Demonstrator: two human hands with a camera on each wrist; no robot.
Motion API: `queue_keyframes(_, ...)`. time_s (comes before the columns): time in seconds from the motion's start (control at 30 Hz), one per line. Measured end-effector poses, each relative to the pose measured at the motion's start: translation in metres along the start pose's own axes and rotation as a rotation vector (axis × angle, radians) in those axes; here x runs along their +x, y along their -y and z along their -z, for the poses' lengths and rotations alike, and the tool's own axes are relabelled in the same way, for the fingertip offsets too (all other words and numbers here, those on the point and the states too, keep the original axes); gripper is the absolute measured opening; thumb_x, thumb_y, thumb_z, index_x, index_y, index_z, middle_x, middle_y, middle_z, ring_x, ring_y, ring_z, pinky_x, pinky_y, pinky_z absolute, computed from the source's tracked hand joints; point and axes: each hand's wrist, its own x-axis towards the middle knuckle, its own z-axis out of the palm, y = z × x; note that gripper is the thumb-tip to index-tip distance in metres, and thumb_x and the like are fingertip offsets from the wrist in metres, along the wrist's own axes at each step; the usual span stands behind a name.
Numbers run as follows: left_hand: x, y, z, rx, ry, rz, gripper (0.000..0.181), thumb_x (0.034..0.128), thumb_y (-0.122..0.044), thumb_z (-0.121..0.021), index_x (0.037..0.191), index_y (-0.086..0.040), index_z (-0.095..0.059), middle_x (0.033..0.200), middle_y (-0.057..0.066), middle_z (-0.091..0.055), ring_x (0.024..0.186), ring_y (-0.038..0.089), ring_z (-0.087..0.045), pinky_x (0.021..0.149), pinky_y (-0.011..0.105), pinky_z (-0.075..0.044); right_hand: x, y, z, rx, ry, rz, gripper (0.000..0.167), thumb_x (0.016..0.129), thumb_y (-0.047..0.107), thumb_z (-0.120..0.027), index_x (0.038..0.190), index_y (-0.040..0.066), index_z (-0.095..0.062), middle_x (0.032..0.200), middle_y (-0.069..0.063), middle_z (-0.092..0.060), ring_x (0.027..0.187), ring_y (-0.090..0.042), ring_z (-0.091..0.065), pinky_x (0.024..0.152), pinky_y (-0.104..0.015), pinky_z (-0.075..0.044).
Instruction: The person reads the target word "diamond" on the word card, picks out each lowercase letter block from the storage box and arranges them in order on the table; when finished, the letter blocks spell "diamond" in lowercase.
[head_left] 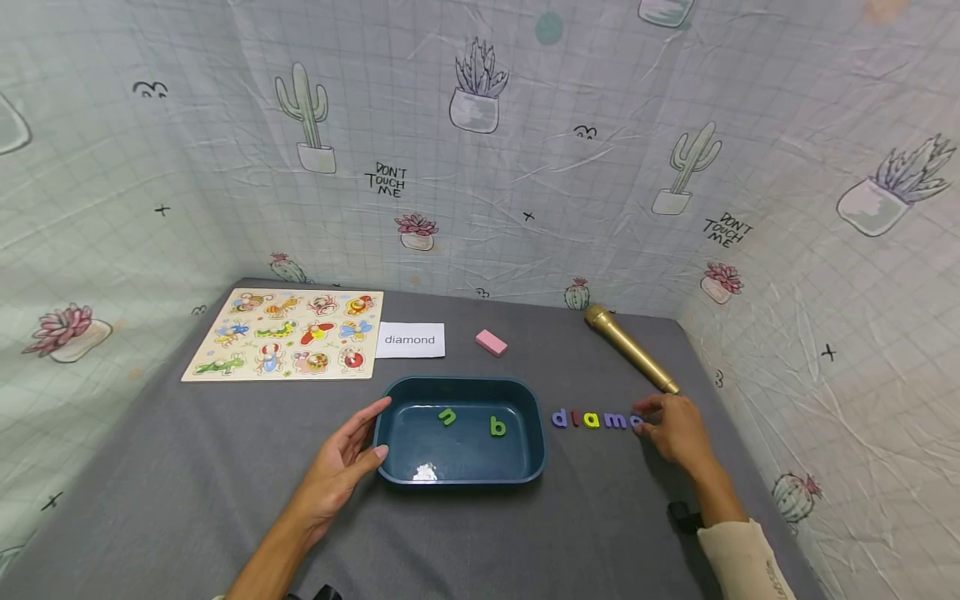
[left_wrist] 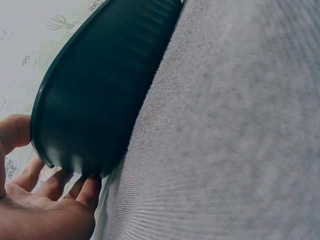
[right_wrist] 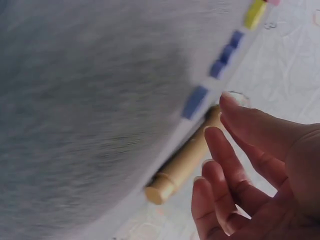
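Right of centre in the frame, the right hand (head_left: 677, 429) has its grip loosely parted, empty, beside the purple letter o (head_left: 635, 421); lower centre, the left hand's (head_left: 341, 467) grip curls round the blue tray (head_left: 465, 457).

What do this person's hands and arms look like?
The left hand and right hand are ungloved. On the right are a cream sleeve with dark lettering and a black wrist-worn piece. Part of a black item shows at left.
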Motion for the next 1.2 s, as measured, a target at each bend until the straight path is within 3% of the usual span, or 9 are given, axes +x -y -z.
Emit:
queue_keyframes(0.17,0.0,0.0,0.0,0.012,-0.012,0.002,0.067,0.1055,-0.006,-0.064,0.166,-0.014,-0.036,0.177,0.006,-0.024,0.167,0.033,-0.011,0.112,0.002,-0.032,0.001,0.018,0.007,0.033,-0.103,0.069,0.03,0.088,0.007,-0.085,0.117,0.005,-0.079,0.116,-0.019,-0.077,0.105,-0.041,-0.066,0.09,-0.059,-0.051)
queue_keyframes(0.3,0.0,-0.001,0.0,0.006,-0.011,0.014,0.067,0.1056,-0.006,-0.064,0.166,-0.015,-0.035,0.177,0.005,-0.024,0.167,0.033,-0.011,0.111,0.002,-0.032,0.002,0.043,0.015,0.045,-0.195,0.15,0.03,0.085,0.006,-0.088,0.114,0.005,-0.08,0.111,-0.016,-0.078,0.099,-0.036,-0.065,0.085,-0.055,-0.051)
queue_keyframes(0.47,0.001,-0.002,0.0,0.003,-0.008,0.025,0.067,0.1058,-0.007,-0.064,0.166,-0.015,-0.035,0.177,0.004,-0.024,0.167,0.032,-0.011,0.111,0.002,-0.032,0.003,0.077,0.02,0.077,-0.255,0.22,0.03,0.083,0.006,-0.09,0.111,0.006,-0.081,0.109,-0.014,-0.078,0.096,-0.032,-0.065,0.082,-0.05,-0.053)
queue_keyframes(0.67,0.001,-0.002,-0.001,0.006,-0.013,0.033,0.067,0.1057,-0.008,-0.064,0.166,-0.017,-0.036,0.177,0.003,-0.025,0.167,0.031,-0.011,0.11,0.002,-0.032,0.001,0.114,0.02,0.134,-0.243,0.287,0.031,0.083,0.008,-0.091,0.113,0.009,-0.081,0.111,-0.01,-0.076,0.096,-0.027,-0.062,0.079,-0.041,-0.053)
queue_keyframes(0.93,0.001,-0.003,-0.002,0.014,-0.018,0.053,0.066,0.1058,-0.01,-0.065,0.165,-0.019,-0.037,0.177,0.002,-0.024,0.167,0.031,-0.012,0.11,0.001,-0.032,-0.007,0.158,0.013,0.145,-0.208,0.348,0.034,0.082,0.018,-0.093,0.114,0.015,-0.082,0.109,-0.003,-0.076,0.096,-0.02,-0.059,0.08,-0.04,-0.056)
queue_keyframes(1.2,0.002,-0.004,-0.001,0.024,-0.022,0.058,0.066,0.1058,-0.011,-0.065,0.165,-0.02,-0.037,0.177,0.001,-0.025,0.167,0.029,-0.013,0.11,0.001,-0.032,-0.012,0.188,0.001,0.203,-0.19,0.398,0.035,0.081,0.023,-0.094,0.114,0.018,-0.082,0.106,0.001,-0.076,0.092,-0.013,-0.055,0.077,-0.032,-0.051)
